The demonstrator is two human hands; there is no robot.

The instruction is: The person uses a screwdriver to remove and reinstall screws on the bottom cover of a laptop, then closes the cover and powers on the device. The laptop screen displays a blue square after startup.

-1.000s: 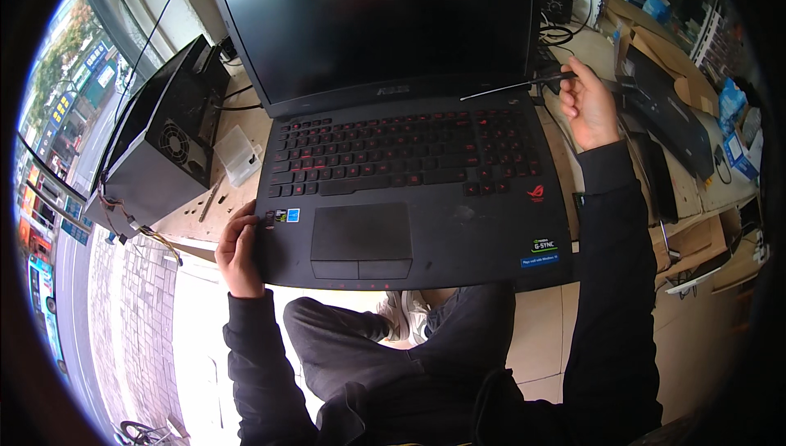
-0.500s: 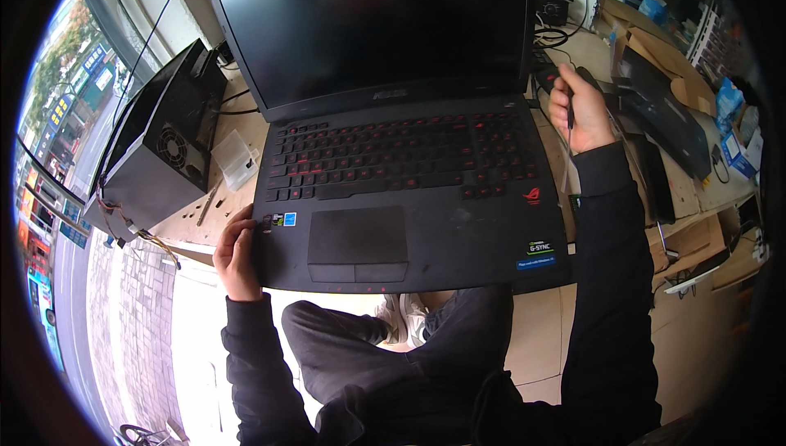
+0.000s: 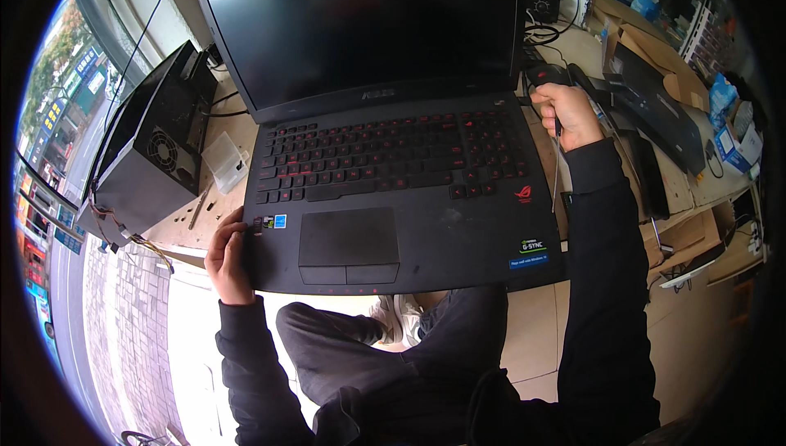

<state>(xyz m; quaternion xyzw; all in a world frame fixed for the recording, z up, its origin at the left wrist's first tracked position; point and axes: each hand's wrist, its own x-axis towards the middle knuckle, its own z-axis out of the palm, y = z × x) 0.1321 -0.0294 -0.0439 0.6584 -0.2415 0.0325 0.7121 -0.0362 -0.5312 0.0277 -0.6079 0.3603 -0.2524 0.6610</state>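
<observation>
A large black laptop stands opened out, its dark screen tilted back behind a keyboard with red markings. Its front edge juts over the table edge above my lap. At the front left corner, my left hand is closed around the laptop's side, the thumb near the top surface. My right hand is a fist beside the laptop's right edge. It holds a screwdriver whose long thin metal shaft points down toward me; the fingers hide most of the handle.
To the left stands a grey computer case with loose wires. Beside it are a clear plastic box and small dark parts on the table. A dark rounded object lies just beyond my right hand. Cardboard and a black panel clutter the right.
My right hand, with the screwdriver, has come slightly lower and nearer the laptop's right edge. My left hand keeps its hold on the corner. The whole view has shifted a little.
</observation>
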